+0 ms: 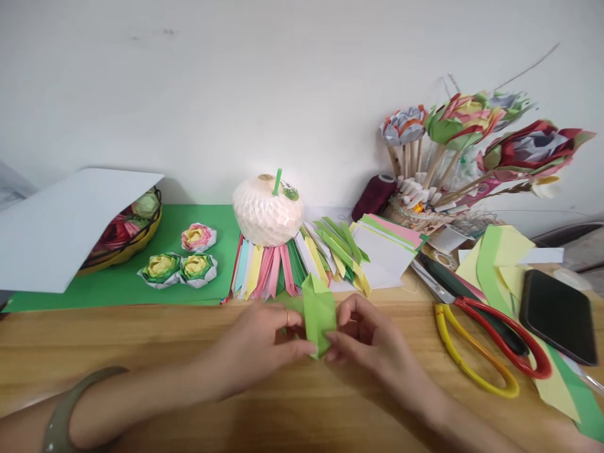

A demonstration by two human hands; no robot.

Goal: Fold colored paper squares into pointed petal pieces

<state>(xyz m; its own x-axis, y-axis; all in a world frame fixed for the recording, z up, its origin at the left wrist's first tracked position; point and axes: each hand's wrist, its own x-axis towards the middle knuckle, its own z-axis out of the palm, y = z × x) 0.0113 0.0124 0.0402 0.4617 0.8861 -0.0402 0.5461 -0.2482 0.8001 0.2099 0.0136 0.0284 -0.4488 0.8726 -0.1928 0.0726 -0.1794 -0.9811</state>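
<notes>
A strip of light green paper (318, 314), partly folded with a pointed top end, stands between my two hands above the wooden table. My left hand (276, 333) pinches its lower left edge, with the thumb on the front. On the right edge, my right hand (365, 340) grips it between thumb and bent fingers. Some green paper also shows behind the left fingers. Just beyond lie fanned strips of folded coloured paper (271, 270) and a loose heap of green and yellow folded strips (342, 248).
A white textured pot (268, 211) with a green straw sits at the back. Three paper flowers (198, 267) lie on green sheets to the left. On the right are scissors (472, 327), a black phone (558, 316), paper scraps, a thread spool (375, 196) and paper flowers on sticks (465, 119).
</notes>
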